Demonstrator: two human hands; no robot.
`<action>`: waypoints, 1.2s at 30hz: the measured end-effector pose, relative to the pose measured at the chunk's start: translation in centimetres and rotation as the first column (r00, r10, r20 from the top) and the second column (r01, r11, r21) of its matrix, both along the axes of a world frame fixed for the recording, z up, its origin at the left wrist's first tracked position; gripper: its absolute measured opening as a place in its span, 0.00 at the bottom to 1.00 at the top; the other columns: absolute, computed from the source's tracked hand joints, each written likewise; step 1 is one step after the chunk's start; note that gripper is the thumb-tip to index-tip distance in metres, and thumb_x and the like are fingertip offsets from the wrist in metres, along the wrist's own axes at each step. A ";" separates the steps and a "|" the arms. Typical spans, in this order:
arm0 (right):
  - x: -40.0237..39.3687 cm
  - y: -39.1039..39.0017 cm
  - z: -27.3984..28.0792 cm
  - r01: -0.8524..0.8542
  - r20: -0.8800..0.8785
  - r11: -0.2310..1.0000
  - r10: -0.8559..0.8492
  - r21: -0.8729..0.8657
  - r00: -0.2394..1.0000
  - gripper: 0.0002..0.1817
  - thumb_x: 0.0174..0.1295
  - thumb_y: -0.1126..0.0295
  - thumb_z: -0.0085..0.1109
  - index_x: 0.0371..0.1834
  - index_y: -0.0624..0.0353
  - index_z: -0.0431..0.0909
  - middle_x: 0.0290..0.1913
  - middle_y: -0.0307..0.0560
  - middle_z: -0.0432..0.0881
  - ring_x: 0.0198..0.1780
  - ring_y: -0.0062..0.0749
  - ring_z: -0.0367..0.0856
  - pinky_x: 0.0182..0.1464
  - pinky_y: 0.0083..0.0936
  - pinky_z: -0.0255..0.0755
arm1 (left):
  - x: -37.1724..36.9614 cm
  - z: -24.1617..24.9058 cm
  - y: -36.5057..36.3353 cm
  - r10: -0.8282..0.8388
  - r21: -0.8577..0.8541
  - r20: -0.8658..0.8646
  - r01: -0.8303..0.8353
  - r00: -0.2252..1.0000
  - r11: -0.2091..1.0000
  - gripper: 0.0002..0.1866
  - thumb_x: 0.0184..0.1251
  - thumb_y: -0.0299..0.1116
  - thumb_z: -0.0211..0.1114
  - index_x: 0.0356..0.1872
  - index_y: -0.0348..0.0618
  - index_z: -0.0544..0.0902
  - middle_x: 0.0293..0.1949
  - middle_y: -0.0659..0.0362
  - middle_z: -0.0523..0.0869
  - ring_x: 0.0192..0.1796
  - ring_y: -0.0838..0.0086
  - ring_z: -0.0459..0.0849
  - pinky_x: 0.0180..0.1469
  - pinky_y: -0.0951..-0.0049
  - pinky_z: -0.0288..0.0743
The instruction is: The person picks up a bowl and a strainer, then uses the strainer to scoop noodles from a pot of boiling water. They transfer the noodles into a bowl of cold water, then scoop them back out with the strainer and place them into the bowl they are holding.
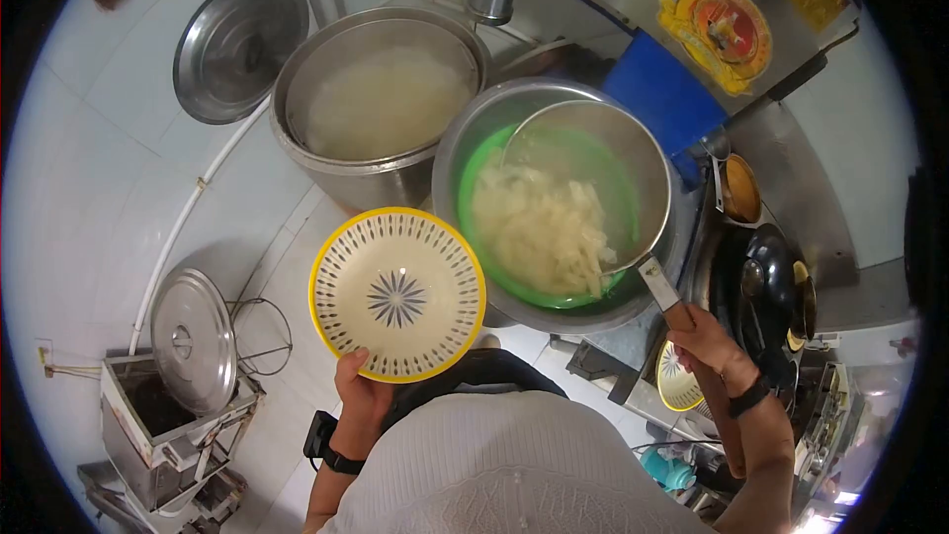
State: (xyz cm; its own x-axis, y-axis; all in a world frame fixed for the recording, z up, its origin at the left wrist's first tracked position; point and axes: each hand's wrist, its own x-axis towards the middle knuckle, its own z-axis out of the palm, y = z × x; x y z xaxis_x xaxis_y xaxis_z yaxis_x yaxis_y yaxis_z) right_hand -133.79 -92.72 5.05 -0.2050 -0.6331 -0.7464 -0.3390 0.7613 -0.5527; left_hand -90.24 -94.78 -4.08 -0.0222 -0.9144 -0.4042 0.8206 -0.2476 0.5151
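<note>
My left hand point(364, 388) grips the near rim of a cream bowl point(397, 297) with a yellow edge and a dark flower pattern; only water drops or glare show inside it. My right hand point(707, 344) is closed round the wooden handle of a large round strainer point(625, 163). The strainer's head dips into cloudy water over pale, wide noodle-like strips point(544, 222). These lie in a green basin point(474, 262) set inside a wide metal basin point(451, 143). The bowl's right edge overlaps the metal basin in this view.
A tall metal pot point(297, 143) of cloudy liquid stands behind the bowl. One metal lid point(240, 47) leans at the wall, another point(194, 341) rests on a metal stand at left. A second patterned bowl point(677, 386) and a black wok area sit by my right arm.
</note>
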 end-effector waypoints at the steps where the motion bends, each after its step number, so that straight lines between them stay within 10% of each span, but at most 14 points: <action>1: -0.3 0.0 0.2 0.000 0.005 1.000 0.000 -0.001 1.000 0.17 0.53 0.74 0.57 0.44 0.62 0.63 0.18 0.41 0.70 0.13 0.23 0.68 0.11 0.21 0.63 | -0.2 0.2 0.1 0.016 0.006 0.025 -0.016 1.000 1.000 0.27 0.49 0.30 0.54 0.54 0.35 0.65 0.50 0.50 0.75 0.52 0.62 0.75 0.56 0.62 0.68; 13: -0.7 0.0 2.2 -0.001 0.092 1.000 -0.001 0.019 0.996 0.22 0.49 0.75 0.61 0.46 0.66 0.63 0.18 0.41 0.71 0.13 0.23 0.70 0.12 0.20 0.64 | -0.9 0.4 -0.1 0.060 -0.017 0.035 -0.060 0.998 0.998 0.28 0.48 0.31 0.55 0.54 0.35 0.65 0.50 0.51 0.75 0.52 0.61 0.75 0.56 0.61 0.68; 22: -1.2 -0.9 2.3 -0.235 -0.278 0.972 0.225 -0.005 0.934 0.18 0.49 0.78 0.56 0.43 0.62 0.62 0.16 0.39 0.69 0.12 0.21 0.68 0.11 0.19 0.62 | -1.2 0.7 0.3 0.064 -0.008 0.023 -0.064 0.998 0.998 0.27 0.49 0.31 0.54 0.54 0.35 0.65 0.50 0.50 0.75 0.52 0.61 0.75 0.55 0.61 0.69; 36: -0.6 -1.3 1.5 -0.043 0.215 0.990 0.014 0.132 0.977 0.18 0.49 0.75 0.60 0.42 0.62 0.64 0.17 0.40 0.69 0.13 0.22 0.69 0.13 0.20 0.63 | -1.1 0.4 0.9 0.103 0.028 0.032 -0.104 0.994 0.994 0.26 0.49 0.30 0.54 0.54 0.35 0.65 0.50 0.50 0.75 0.52 0.61 0.75 0.55 0.61 0.69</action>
State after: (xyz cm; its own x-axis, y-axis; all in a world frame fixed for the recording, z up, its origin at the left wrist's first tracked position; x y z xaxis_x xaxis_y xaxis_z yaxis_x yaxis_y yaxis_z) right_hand -134.38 -94.01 6.60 -0.0151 -0.5265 -0.8501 -0.2475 0.8257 -0.5069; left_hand -91.33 -93.86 -3.66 0.0844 -0.8988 -0.4302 0.8264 -0.1781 0.5341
